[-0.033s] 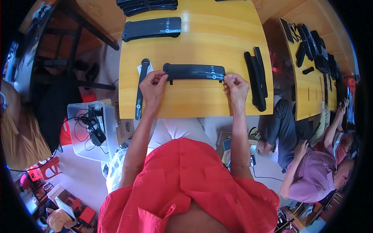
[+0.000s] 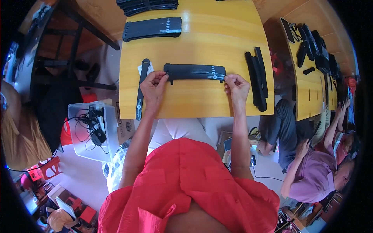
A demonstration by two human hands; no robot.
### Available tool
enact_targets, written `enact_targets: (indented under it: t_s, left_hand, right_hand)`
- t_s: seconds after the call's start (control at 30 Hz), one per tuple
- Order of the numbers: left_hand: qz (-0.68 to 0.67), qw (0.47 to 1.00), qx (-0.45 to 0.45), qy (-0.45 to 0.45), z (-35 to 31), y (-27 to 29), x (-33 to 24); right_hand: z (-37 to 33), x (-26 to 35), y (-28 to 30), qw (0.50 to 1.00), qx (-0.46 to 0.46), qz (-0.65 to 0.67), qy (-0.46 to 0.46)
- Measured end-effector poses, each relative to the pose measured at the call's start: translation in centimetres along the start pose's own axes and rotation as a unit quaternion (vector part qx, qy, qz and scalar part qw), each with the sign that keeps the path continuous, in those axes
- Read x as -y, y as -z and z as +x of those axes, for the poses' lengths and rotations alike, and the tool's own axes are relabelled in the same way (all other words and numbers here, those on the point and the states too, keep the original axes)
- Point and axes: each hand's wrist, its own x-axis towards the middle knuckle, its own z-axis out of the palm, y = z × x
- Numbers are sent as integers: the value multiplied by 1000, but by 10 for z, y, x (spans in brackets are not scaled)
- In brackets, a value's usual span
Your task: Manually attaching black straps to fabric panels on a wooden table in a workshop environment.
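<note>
Probably light and bendy, the black bundle (image 2: 194, 72) lies on the table (image 2: 217, 42) at the frame's upper centre. The left hand (image 2: 154, 87) pinches its left end, the right hand (image 2: 237, 86) its right. Its glossy face looks slippery; both ends seem the surest hold.

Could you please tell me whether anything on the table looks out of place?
Nothing looks spilled or damaged, but one black strap lies alone over a white slip, just left of the left hand, apart from the black stack it holds.
</note>
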Motion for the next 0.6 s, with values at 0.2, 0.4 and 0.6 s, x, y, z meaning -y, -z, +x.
enact_targets:
  t_s: [0.2, 0.4, 0.6]
  left_hand:
    - [-28, 1000, 0, 3, -1, -3, 0]
    - [-3, 1000, -14, 27, 0, -5, -2]
    - [-5, 999, -27, 16, 0, -6, 3]
  right_hand:
    - [0, -4, 0, 1000, -18, 7, 8]
    - [-1, -4, -1, 999, -28, -3, 20]
    - [-2, -1, -5, 999, -31, 5, 14]
